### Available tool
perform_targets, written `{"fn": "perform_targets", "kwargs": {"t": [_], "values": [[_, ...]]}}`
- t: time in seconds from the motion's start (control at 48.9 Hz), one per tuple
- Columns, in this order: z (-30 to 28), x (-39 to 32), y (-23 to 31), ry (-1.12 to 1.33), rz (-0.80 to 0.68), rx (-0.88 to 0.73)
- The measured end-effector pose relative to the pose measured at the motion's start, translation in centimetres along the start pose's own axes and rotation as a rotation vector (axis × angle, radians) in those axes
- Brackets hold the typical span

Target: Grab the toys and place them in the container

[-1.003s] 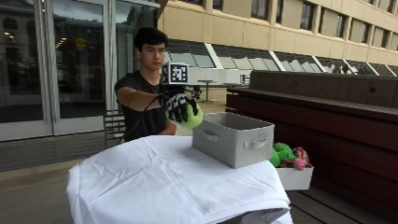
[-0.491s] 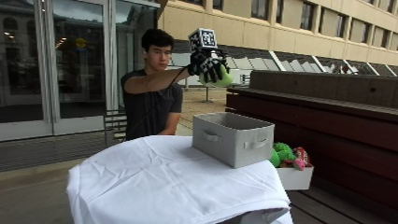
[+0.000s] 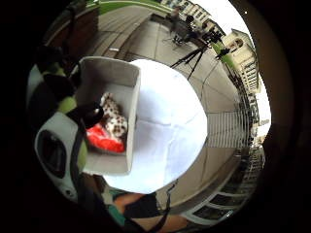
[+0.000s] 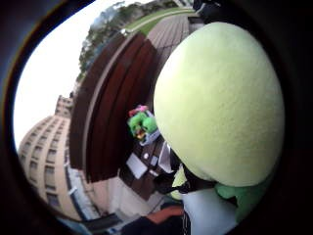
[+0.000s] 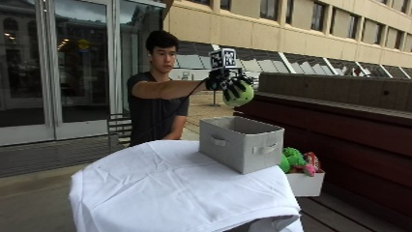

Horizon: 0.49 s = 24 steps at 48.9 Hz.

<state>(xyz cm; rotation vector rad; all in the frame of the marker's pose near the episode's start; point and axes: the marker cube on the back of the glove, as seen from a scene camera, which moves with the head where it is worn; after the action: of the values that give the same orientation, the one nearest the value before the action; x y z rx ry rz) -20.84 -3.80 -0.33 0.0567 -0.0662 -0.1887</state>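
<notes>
Green plush toy (image 5: 239, 94) in gloved grip (image 5: 230, 86), above container (image 5: 241, 143)

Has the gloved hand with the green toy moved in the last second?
Yes. The gloved hand, gripping the green toy, rose from chest height and now hangs above the grey container.

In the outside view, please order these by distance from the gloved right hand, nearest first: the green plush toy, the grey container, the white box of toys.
1. Green plush toy: held in the right hand.
2. Grey container: on the table, below the hand.
3. White box of toys: lower, beside the table.
</notes>
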Motion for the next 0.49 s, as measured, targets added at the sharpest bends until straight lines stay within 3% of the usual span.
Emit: {"fn": "perform_targets", "kwargs": {"t": [0.225, 0.491], "values": [[-0.4, 2.7, 0.2, 0.009, -0.007, 0.034], [-2.3, 10.2, 2.7, 0.088, 0.104, 0.083]]}}
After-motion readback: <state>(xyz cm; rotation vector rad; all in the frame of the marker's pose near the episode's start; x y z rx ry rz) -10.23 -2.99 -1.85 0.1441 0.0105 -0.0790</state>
